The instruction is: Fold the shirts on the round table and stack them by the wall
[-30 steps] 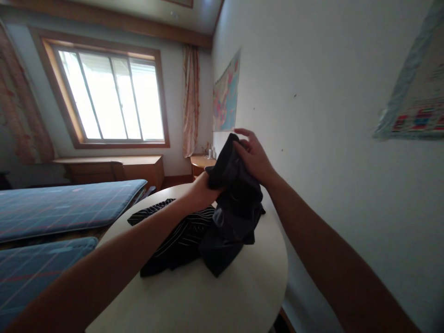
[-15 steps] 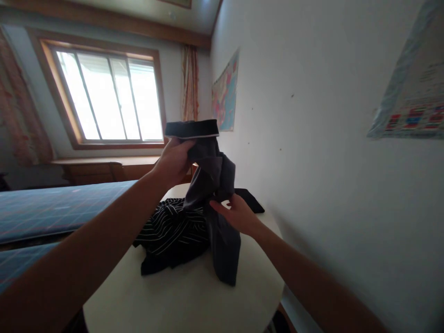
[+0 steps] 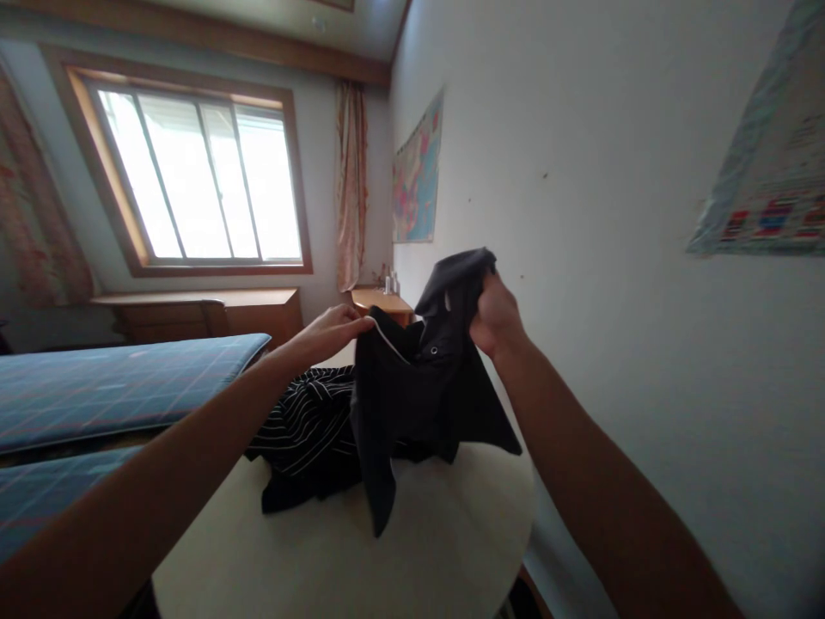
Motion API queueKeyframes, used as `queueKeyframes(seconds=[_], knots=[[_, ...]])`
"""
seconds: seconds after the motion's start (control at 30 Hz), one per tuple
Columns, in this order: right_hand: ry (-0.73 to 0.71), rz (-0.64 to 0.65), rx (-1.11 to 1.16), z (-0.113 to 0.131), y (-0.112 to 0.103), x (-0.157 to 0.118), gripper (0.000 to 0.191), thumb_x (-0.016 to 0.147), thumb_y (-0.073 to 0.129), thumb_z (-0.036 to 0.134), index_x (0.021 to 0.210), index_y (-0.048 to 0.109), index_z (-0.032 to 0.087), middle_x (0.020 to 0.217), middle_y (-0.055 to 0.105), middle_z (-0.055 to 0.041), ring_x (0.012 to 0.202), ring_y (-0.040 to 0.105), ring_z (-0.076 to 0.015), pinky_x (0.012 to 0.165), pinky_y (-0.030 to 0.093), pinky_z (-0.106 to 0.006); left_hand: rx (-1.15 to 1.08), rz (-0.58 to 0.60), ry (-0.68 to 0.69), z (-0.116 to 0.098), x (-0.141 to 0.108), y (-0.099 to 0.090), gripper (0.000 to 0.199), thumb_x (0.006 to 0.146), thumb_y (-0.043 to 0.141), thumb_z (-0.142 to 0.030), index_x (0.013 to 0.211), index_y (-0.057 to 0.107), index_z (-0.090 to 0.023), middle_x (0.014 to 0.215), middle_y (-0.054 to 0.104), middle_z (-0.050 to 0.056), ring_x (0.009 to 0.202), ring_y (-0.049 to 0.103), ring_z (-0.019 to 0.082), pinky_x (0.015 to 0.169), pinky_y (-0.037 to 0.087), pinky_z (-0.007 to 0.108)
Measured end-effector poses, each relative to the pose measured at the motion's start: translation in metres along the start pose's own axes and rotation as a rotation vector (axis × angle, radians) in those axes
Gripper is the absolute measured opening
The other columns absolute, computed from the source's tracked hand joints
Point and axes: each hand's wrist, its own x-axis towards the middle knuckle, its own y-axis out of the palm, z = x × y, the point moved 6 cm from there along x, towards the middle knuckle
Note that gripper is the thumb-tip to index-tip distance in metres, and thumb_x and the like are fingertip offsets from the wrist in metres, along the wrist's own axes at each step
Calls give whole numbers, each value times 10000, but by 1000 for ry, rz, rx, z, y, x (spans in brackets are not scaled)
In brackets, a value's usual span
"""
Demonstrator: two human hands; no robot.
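Observation:
A pair of dark grey trousers [image 3: 412, 387] hangs between my two hands above a round white table [image 3: 361, 559]. At the left end of the waistband, where a pale trim line shows, my left hand [image 3: 336, 334] pinches the edge between thumb and fingers. Higher up on the right, my right hand [image 3: 499, 314] is closed around the other end of the waistband. A small round fastener shows near the top, and the lower part drapes toward the tabletop. Behind it, partly covered, lies a crumpled black garment with white stripes [image 3: 309, 430].
A bed with a blue plaid mattress [image 3: 129, 383] stands to the left. The white wall [image 3: 612, 301] rises close on the right, with a map [image 3: 418, 176] on it. Farther back are a small wooden table [image 3: 381, 301] with bottles, a desk [image 3: 258, 299] and a window [image 3: 199, 176].
My right hand has moved up and right and now grips the waistband. My left hand has lowered slightly. The trousers, bunched before, are spread wider between both hands.

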Motion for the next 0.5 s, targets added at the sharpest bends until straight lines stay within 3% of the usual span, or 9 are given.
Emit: queueKeyframes(seconds=[0.13, 0.2, 0.27, 0.37, 0.43, 0.5], knots=[[-32, 242, -44, 13, 74, 15, 553, 885, 440, 737, 1229, 528, 313, 1080, 696, -28, 1060, 648, -240, 829, 567, -420, 23, 150, 70, -1, -9, 40, 829, 550, 898, -332, 1294, 545, -232, 1042, 708, 85, 919, 688, 250, 805, 560, 411], [-40, 288, -26, 19, 107, 15, 582, 889, 413, 752, 1273, 499, 324, 1107, 679, -26, 1106, 628, -247, 852, 554, -431, -49, 249, 137, -7, -12, 62, 795, 576, 879, -317, 1292, 545, -231, 1072, 710, 80, 910, 688, 244, 796, 573, 417], [-54, 306, -15, 23, 129, 13, 634, 883, 391, 774, 1321, 469, 322, 1121, 665, -30, 1150, 596, -255, 880, 537, -441, -123, 184, 233, -16, -10, 69, 567, 616, 829, -288, 1134, 632, -171, 1002, 724, 74, 906, 682, 239, 824, 572, 402], [-116, 339, -4, 23, 135, 14, 611, 902, 414, 728, 1370, 427, 335, 1180, 642, -8, 1207, 546, -243, 935, 502, -443, -232, -106, 316, -27, 5, 42, 262, 669, 731, -267, 896, 673, -149, 888, 722, 59, 870, 675, 225, 822, 570, 369], [-155, 365, -30, 12, 121, 22, 523, 923, 477, 611, 1373, 420, 350, 1258, 615, 9, 1222, 538, -226, 963, 478, -451, -287, -279, 347, -30, 18, 9, 234, 686, 715, -285, 889, 671, -179, 909, 716, 51, 877, 672, 216, 803, 571, 351], [-153, 321, -128, -15, 92, 34, 461, 925, 501, 506, 1353, 448, 344, 1296, 608, -1, 1195, 559, -216, 966, 470, -463, -300, -346, 335, -28, 32, -24, 262, 695, 730, -337, 921, 666, -222, 932, 711, 48, 932, 671, 228, 800, 575, 348]])
